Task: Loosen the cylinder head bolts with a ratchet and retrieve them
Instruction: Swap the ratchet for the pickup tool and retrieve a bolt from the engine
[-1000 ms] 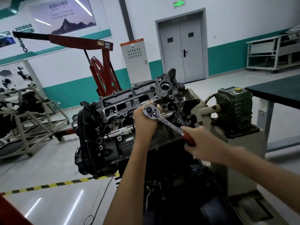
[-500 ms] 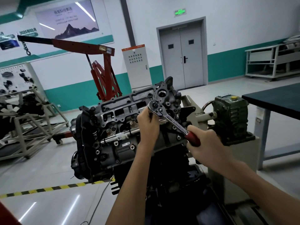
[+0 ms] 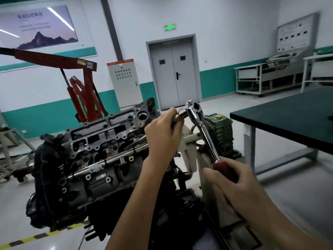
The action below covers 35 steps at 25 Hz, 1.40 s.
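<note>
Ratchet (image 3: 207,139) held clear of cylinder head (image 3: 100,139); right hand (image 3: 232,188) grips red handle (image 3: 223,168), left hand (image 3: 162,134) grips socket end (image 3: 181,113).

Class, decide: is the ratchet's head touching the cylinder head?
Apart. The head view shows the ratchet held up right of the cylinder head, with floor and door behind its head.

Left grip (image 3: 163,134) high and curled tight; right grip (image 3: 232,188) lower, nearer, clenched.
</note>
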Tool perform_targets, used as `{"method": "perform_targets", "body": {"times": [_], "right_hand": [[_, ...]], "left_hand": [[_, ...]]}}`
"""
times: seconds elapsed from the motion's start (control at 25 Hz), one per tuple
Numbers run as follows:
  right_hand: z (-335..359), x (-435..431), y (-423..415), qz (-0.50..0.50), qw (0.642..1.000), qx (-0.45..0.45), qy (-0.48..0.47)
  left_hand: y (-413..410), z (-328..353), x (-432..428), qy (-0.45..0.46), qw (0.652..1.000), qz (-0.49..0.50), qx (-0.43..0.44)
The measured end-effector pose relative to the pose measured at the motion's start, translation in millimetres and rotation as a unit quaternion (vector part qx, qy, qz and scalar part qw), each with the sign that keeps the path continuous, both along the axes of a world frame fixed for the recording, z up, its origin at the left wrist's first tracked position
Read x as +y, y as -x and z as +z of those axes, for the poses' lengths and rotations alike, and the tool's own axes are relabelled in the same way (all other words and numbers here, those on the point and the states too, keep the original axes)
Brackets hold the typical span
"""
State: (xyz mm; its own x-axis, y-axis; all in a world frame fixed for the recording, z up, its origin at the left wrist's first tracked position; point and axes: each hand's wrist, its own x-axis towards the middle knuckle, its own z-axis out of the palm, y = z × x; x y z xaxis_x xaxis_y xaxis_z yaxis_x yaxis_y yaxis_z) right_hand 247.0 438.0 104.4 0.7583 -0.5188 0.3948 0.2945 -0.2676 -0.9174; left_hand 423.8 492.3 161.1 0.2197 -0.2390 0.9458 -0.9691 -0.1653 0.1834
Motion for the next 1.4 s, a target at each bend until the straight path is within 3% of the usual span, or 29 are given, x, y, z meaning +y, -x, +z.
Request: {"method": "perform_targets", "body": {"times": [0.16, 0.48, 0.72, 0.96, 1.08, 1.16, 1.2, 1.28, 1.4], "right_hand": [[1.1, -29.1, 53.4, 0.046, 0.988, 0.023, -0.143], [-30.4, -139.0, 183.0, -0.187, 0.971, -0.009, -0.147], [-67.2, -213.3, 263.5, -0.337, 0.923, -0.035, -0.184], [-84.8, -284.1, 297.6, -0.386, 0.851, -0.093, -0.343], [-87.5, -325.6, 296.7, -0.422, 0.828, -0.079, -0.361], [-92.7, -350.2, 291.3, -0.442, 0.819, -0.047, -0.363], [-96.1, -362.0, 287.7, -0.447, 0.816, -0.036, -0.366], [-101.9, -384.2, 280.3, -0.450, 0.808, -0.023, -0.380], [-102.9, -415.2, 273.8, -0.469, 0.782, 0.016, -0.410]], "left_hand": [[43.4, -3.0, -48.4, -0.040, 0.993, -0.006, -0.110], [170.7, -27.7, -217.2, -0.127, 0.954, -0.179, -0.202], [280.8, -66.0, -338.6, -0.218, 0.906, -0.317, -0.177], [356.1, -99.3, -431.7, -0.300, 0.866, -0.315, -0.246], [374.5, -114.9, -454.0, -0.327, 0.882, -0.300, -0.160], [378.8, -123.2, -450.9, -0.363, 0.879, -0.309, 0.000], [379.6, -126.7, -450.0, -0.411, 0.848, -0.317, 0.111], [376.8, -139.3, -449.7, -0.493, 0.748, -0.332, 0.294], [371.6, -153.9, -448.4, -0.560, 0.620, -0.341, 0.431]]}}
